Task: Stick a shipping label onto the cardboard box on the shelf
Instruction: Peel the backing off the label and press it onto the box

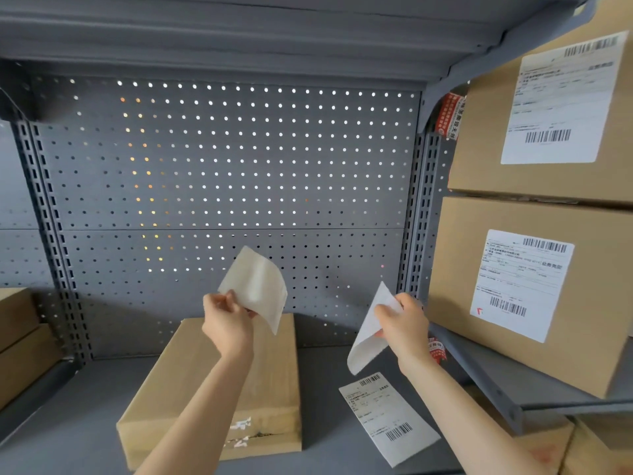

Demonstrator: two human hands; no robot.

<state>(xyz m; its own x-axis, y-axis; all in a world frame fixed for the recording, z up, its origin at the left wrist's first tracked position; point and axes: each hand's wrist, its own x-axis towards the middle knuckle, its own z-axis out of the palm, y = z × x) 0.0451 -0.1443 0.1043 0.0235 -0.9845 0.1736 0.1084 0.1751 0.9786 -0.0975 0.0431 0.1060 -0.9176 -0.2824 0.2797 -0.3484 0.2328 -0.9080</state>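
A flat cardboard box (164,399) lies on the grey shelf (68,433), its top bare of any label. My left hand (226,320) pinches a curled, cream-coloured sheet (257,289) above the box's far end. My right hand (400,320) grips a white sheet (368,341) that hangs curled, blank side towards me, to the right of the box. The two sheets are apart. Which one is the sticker and which the backing I cannot tell. A printed shipping label (387,416) lies flat on the shelf beside the box, under my right forearm.
Two labelled cardboard boxes (548,303) are stacked on a higher shelf at the right. More boxes (17,337) sit at the left edge and at the lower right. A grey pegboard back panel (222,166) and an upper shelf close in the bay.
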